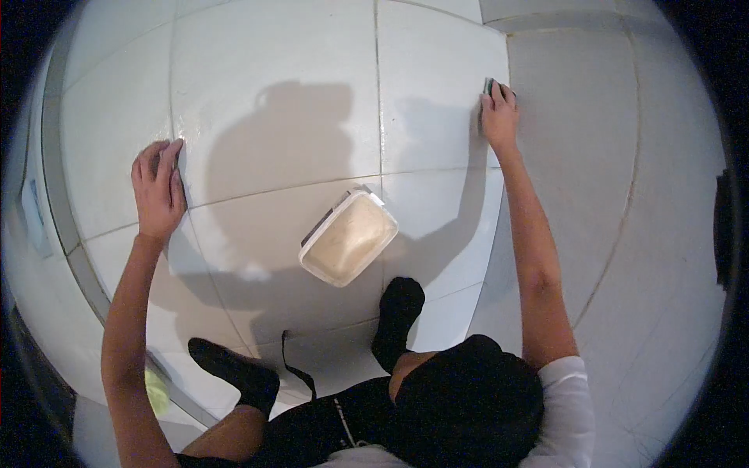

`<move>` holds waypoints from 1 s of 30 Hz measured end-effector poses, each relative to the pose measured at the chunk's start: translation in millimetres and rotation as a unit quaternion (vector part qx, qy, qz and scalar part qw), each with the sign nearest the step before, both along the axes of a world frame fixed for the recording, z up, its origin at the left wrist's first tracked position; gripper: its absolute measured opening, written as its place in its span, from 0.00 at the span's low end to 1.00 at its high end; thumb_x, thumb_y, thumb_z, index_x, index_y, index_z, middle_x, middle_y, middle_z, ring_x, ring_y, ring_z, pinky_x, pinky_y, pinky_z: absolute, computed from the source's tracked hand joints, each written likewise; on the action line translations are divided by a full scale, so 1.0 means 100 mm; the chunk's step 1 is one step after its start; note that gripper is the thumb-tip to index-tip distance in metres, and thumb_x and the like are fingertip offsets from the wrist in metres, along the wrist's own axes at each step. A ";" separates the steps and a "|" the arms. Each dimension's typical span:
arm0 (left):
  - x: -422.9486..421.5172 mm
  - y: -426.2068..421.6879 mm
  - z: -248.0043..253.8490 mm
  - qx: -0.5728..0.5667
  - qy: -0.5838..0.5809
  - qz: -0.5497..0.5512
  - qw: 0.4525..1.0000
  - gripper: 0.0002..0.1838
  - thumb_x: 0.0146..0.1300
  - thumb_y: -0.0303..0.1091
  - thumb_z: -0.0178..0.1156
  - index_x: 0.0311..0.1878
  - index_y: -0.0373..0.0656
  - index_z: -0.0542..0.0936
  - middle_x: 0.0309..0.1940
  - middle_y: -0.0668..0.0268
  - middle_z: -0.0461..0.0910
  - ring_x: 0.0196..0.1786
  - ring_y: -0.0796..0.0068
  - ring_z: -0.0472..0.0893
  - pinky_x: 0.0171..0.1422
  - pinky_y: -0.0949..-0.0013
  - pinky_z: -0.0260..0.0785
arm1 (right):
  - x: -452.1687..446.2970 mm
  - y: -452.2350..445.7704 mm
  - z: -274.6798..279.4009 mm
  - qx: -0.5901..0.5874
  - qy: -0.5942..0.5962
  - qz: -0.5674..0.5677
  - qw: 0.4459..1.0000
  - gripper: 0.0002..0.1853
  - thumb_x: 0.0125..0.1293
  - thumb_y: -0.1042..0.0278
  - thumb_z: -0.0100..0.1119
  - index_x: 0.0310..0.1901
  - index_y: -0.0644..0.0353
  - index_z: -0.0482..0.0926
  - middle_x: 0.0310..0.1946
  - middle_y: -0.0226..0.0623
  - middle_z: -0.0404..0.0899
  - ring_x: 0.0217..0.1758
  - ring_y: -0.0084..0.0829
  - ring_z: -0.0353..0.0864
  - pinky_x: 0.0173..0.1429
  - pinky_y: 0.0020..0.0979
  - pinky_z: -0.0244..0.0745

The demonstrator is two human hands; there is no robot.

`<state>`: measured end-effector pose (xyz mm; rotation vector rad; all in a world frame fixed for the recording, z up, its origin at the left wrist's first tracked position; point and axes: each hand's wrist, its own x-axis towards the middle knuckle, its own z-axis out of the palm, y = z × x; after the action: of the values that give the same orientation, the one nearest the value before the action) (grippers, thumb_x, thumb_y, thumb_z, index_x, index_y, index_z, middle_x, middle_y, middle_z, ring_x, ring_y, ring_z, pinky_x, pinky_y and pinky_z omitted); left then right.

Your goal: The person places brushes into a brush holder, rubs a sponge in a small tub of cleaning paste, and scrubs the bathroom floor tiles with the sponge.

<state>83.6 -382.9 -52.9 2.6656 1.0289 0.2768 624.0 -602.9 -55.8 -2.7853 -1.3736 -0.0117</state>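
White floor tiles with thin grout lines spread below me. On the left, my left hand [159, 187] is lowered to the tiles by a grout line, its fingers curled around something dark and thin that is mostly hidden. Far to the right, my right hand [500, 113] grips a small dark green pad [488, 86] near the tiles' right edge, beside the grey surface. Between the hands and closer to my feet sits a white rectangular tub [349, 239] with a pale inside, tilted diagonally.
My feet in black socks [399, 316] stand near the tub. A dark strap [298, 369] hangs between my legs. At the lower left is a yellow-green object [157, 392]. Grey tiles [573, 156] border the right side; a dark object [722, 230] is at the far right.
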 end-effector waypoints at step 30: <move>-0.14 0.04 -0.08 -0.027 0.012 -0.020 0.999 0.24 0.60 0.27 0.49 0.61 0.40 0.71 0.59 0.52 0.68 0.66 0.51 0.64 0.74 0.44 0.46 | -0.69 -0.14 0.00 0.086 0.179 0.250 0.948 0.23 0.62 0.74 0.49 0.60 0.55 0.76 0.67 0.45 0.66 0.72 0.54 0.56 0.76 0.50 0.44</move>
<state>69.4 -378.6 -60.7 2.6438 0.9757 0.2064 554.9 -617.3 -55.8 -2.0934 -1.8133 0.3487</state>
